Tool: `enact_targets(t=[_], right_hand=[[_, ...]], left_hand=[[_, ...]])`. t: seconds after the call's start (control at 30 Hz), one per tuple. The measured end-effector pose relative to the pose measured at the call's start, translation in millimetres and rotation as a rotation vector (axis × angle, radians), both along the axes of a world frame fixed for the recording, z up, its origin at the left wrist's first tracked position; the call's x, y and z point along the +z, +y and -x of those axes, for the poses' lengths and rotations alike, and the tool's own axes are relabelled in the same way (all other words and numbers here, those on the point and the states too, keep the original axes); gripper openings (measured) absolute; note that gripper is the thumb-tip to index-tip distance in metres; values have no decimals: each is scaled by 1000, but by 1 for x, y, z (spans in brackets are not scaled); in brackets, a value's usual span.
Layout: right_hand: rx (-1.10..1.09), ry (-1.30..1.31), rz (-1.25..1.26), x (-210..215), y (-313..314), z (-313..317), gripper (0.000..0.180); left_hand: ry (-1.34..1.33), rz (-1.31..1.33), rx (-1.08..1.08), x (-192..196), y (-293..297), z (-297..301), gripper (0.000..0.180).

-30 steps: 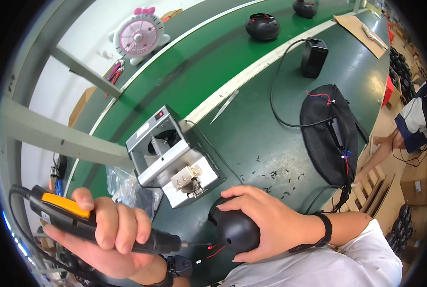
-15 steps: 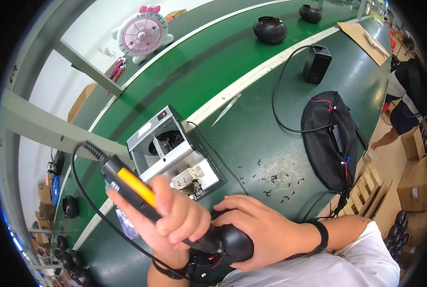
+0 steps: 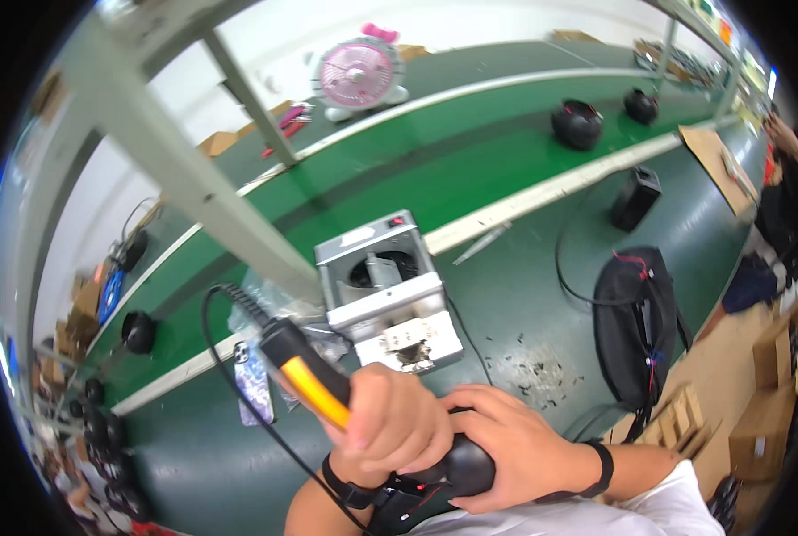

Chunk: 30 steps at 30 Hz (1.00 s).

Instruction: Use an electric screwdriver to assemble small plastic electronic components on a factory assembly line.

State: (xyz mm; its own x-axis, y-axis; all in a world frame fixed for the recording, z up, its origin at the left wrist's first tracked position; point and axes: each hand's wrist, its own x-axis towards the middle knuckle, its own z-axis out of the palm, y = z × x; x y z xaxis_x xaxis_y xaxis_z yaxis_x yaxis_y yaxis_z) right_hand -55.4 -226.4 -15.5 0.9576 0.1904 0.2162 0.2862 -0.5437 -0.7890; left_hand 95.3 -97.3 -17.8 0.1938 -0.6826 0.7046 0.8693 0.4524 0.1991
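My left hand [image 3: 392,423] grips a black and orange power screwdriver [image 3: 305,372] with a coiled cable, its tip pointing down at a round black part [image 3: 459,464] near the lower edge. My right hand [image 3: 506,444] is wrapped over that black part and holds it steady, touching my left hand. Red and black wires [image 3: 414,497] show under the part. The screwdriver's tip is hidden behind my fingers.
A grey metal machine [image 3: 383,281] with a white tray stands just beyond my hands. A black pad with wires [image 3: 635,326] lies to the right, and a small black box [image 3: 635,197] behind it. Round black parts [image 3: 577,122] sit on the green belt. A pink fan [image 3: 359,76] stands at the back.
My left hand has swung the screwdriver from the far left across to the black part and tilted it downward. My right hand has stayed on the part.
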Motion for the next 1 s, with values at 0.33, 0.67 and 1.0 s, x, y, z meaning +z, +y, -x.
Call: enact_targets(t=[0.33, 0.67, 1.0], right_hand=[[1, 407, -319, 32, -67, -11, 93], [-599, 13, -1224, -78, -229, -247, 56], [-859, -45, -572, -145, -325, -311, 111]], left_hand=[[-284, -885, 1307, 44, 156, -9, 79], [-1764, -1680, 1340, -38, 222, 27, 66], [-124, -2259, 2732, -57, 537, 4, 61]])
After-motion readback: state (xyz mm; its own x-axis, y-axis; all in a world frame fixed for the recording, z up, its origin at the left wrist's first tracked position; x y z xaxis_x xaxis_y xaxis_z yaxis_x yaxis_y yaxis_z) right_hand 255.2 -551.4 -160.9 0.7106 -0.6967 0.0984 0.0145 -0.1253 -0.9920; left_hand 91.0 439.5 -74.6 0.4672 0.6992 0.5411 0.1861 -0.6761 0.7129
